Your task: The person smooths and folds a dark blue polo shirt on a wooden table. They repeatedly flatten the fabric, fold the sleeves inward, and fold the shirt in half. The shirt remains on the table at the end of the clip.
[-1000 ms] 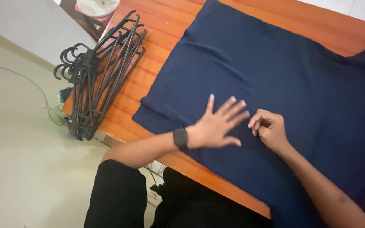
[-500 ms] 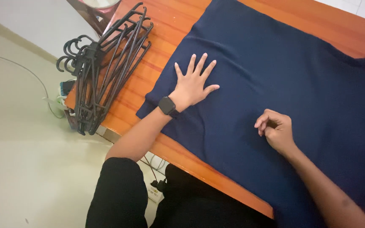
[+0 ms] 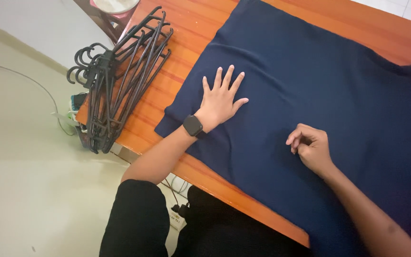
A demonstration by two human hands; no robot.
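Observation:
A dark navy garment (image 3: 310, 81) lies spread flat over an orange wooden table (image 3: 186, 28). My left hand (image 3: 222, 99), with a black watch on the wrist, presses flat on the garment's left part, fingers spread. My right hand (image 3: 310, 147) rests on the cloth nearer the table's front edge, its fingers curled in loosely; whether it pinches any fabric I cannot tell.
A stack of black plastic hangers (image 3: 120, 81) lies on the table's left end, hooks hanging past the edge. A pale round dish (image 3: 115, 4) sits on a dark stand beyond the table. Below are a tiled floor with a cable (image 3: 29, 81) and a power strip (image 3: 174, 216).
My left hand swept from beside the right hand up and left across the garment, then settled flat near its left side. The right hand barely moved.

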